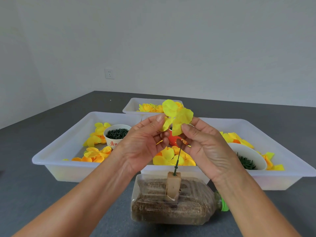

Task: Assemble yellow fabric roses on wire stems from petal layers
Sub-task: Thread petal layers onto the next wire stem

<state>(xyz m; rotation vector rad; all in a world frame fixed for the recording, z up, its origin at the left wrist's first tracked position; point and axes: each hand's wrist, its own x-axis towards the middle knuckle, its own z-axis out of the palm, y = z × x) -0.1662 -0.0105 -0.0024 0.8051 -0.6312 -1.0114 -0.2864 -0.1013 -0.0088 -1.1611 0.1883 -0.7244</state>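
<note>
Yellow fabric, thin and floppy: a multi-lobed yellow fabric petal layer (pixel 177 117) held up in the air above the thin dark green wire stem (pixel 177 157), well clear of the bench. Pinched from both sides, left hand (pixel 143 144) with thumb and fingertips closed on the left lobes, right hand (pixel 206 147) closed on a lower right lobe. Stem standing a bit tilted, stuck into a tan foam block (pixel 173 185) that sits in a cut-out in a clear plastic bottle filled with brown grit (pixel 171 207), lying on its side on the dark grey bench (pixel 42 194). Top end of the wire hidden behind the fingers, so can't tell if the layer's centre is on the tip yet. Looks like the threading step, judging by the pose. Handling-wise: basically weightless, soft, creases easily, probably frays at the cut slits near the middle, so best gripped on the lobes close to the centre hole, not out at the flappy edges, and pulled down gently. Wire looks springy and skinny, likely to wobble or pop out of the foam if pushed sideways. More loose yellow and orange petals (pixel 95 154) waiting in the white plastic trays (pixel 56 161) behind, plus a paper cup of small dark green pieces (pixel 117 134) and finished yellow roses (pixel 148 107) in the far tray.
</note>
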